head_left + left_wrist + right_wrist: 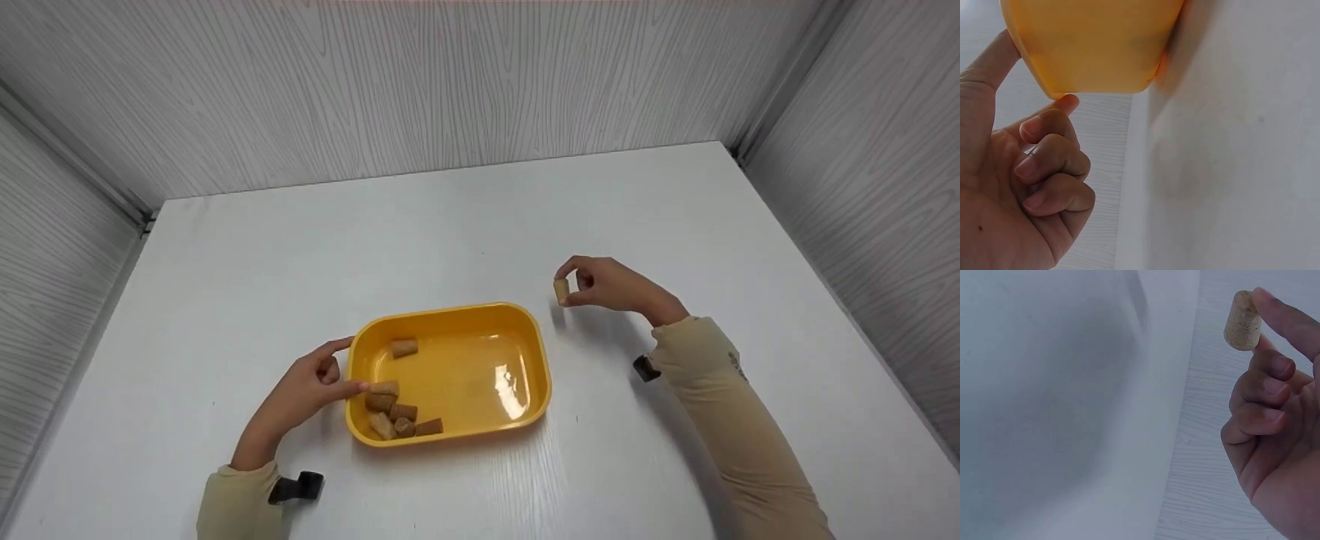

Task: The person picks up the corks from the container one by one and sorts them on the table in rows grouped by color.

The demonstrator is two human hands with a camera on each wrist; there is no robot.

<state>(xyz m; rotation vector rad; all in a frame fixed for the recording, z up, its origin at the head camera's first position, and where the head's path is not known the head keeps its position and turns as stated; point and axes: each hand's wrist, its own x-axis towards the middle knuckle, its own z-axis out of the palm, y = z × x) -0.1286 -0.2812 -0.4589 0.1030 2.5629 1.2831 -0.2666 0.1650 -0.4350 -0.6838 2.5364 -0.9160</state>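
Note:
A shallow yellow tray (465, 315) with rounded corners sits on the white table. Inside it, several tan corks cluster in the near left corner, among them a cork (429, 427) on its side; another cork (404, 348) lies apart toward the back. My left hand (304, 386) holds the tray's left end, thumb and index finger at the rim and the other fingers curled, as the left wrist view shows. To the right of the tray, my right hand (611, 285) pinches a single cork (1242, 322) between thumb and index fingertips, above the table.
The white table (480, 240) is bounded by grey wood-grain panels at the back (450, 90) and both sides. A dark wrist-worn device (296, 487) is on the left wrist, and another dark device (646, 368) on the right.

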